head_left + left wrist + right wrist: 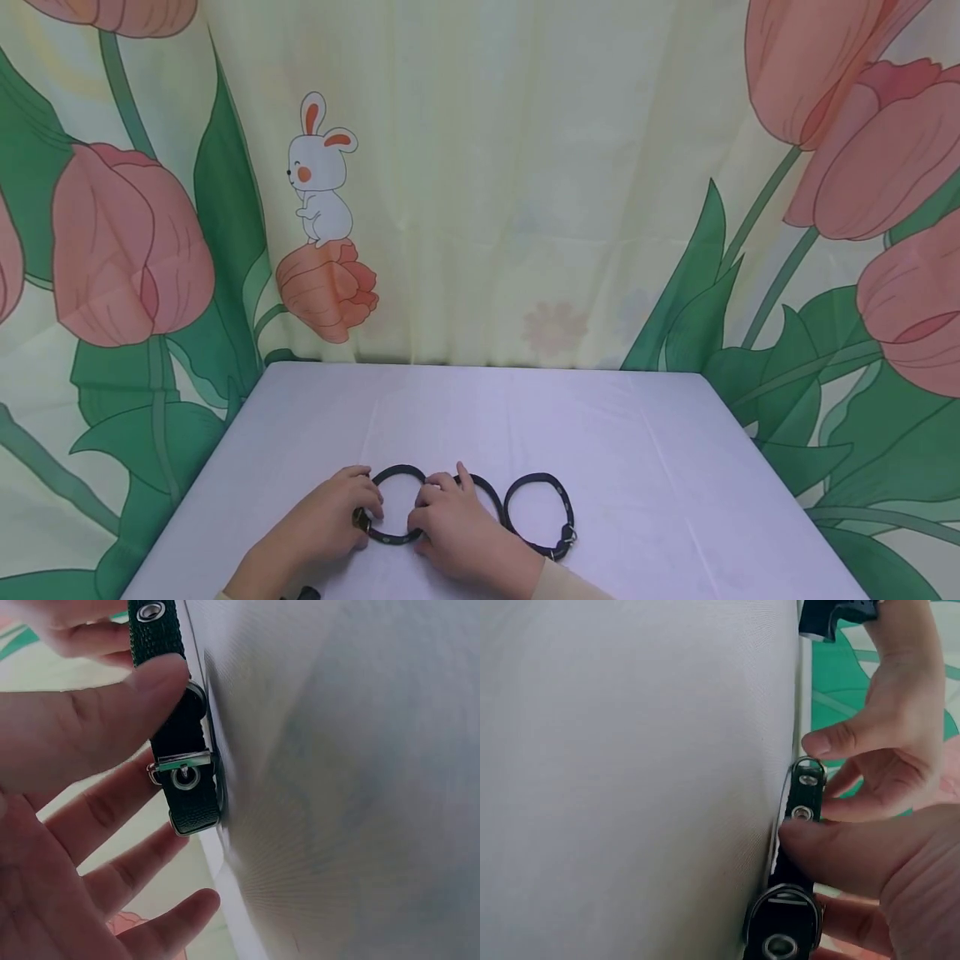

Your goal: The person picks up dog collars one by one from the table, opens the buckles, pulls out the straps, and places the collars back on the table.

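Observation:
Three dark collars with metal eyelets stand on edge in a row on the white table (570,417). My left hand (330,510) pinches the left collar (399,468) at its left side, close to its metal buckle (184,760). The thumb (124,720) lies on the strap there, with fingers behind it. On the same collar's right side, my right hand (461,527) pinches the band, its thumb (840,851) just over an eyelet. That hand partly covers the middle collar (491,490). To the right is another collar (568,504), its buckle toward me.
A curtain (480,183) printed with tulips and a rabbit hangs behind the table's far edge. In the head view, a small black object (308,593) shows at the bottom edge beneath my left forearm.

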The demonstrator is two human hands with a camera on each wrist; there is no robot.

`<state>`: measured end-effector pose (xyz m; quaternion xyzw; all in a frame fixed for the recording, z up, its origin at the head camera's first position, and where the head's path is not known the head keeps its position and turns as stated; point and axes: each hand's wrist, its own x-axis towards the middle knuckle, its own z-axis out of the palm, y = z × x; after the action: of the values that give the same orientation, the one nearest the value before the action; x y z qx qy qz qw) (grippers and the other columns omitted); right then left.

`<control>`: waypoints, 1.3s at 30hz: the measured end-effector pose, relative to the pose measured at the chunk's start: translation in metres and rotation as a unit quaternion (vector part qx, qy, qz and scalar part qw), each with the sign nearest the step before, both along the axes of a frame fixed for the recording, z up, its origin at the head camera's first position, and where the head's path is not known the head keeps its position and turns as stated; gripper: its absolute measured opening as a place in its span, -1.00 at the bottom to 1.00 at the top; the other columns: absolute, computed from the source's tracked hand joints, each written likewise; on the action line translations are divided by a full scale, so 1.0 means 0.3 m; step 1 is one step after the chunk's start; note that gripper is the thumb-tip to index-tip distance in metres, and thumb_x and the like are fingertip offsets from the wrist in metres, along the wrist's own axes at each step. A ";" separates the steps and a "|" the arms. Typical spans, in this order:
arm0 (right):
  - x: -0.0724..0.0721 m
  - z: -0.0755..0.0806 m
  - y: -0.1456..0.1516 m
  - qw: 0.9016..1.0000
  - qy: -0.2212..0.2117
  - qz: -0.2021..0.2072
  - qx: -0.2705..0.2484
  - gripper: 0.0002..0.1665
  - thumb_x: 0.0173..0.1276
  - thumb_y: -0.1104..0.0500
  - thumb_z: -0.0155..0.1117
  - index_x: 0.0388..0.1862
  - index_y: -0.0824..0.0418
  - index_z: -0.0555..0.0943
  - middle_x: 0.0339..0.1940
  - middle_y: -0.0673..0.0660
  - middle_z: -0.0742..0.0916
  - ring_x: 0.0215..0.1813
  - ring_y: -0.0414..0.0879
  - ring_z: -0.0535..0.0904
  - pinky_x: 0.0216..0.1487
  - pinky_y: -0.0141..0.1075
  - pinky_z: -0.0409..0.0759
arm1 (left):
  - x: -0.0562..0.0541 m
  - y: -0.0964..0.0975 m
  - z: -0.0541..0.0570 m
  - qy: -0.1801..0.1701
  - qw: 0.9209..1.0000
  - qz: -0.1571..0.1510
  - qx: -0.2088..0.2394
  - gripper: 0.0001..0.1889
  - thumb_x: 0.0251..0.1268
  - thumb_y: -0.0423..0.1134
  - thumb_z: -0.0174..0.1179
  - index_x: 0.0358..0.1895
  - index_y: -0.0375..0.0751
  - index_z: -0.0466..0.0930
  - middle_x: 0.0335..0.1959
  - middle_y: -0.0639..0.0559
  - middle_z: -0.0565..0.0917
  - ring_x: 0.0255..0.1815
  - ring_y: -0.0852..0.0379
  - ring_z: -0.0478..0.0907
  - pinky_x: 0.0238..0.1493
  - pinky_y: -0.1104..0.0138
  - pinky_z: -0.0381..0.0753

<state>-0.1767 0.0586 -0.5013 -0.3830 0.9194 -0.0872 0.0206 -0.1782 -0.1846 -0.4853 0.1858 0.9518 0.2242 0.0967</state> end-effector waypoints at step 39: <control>-0.040 0.088 0.049 0.974 0.064 -0.092 -0.197 -0.85 0.41 0.16 0.54 -0.15 -0.10 0.76 -0.04 -0.09 0.82 0.35 0.08 0.58 0.45 0.56 0.32 | 0.018 0.006 0.042 0.186 0.981 0.014 0.053 -0.54 0.04 -0.44 0.65 -0.09 0.17 0.72 0.00 0.21 0.72 0.24 0.11 0.60 0.30 0.05 0.72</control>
<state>-0.1886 0.0732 -0.4750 -0.2976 0.9149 -0.2436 -0.1224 -0.1728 -0.1829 -0.4727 0.2156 0.9425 0.2371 -0.0953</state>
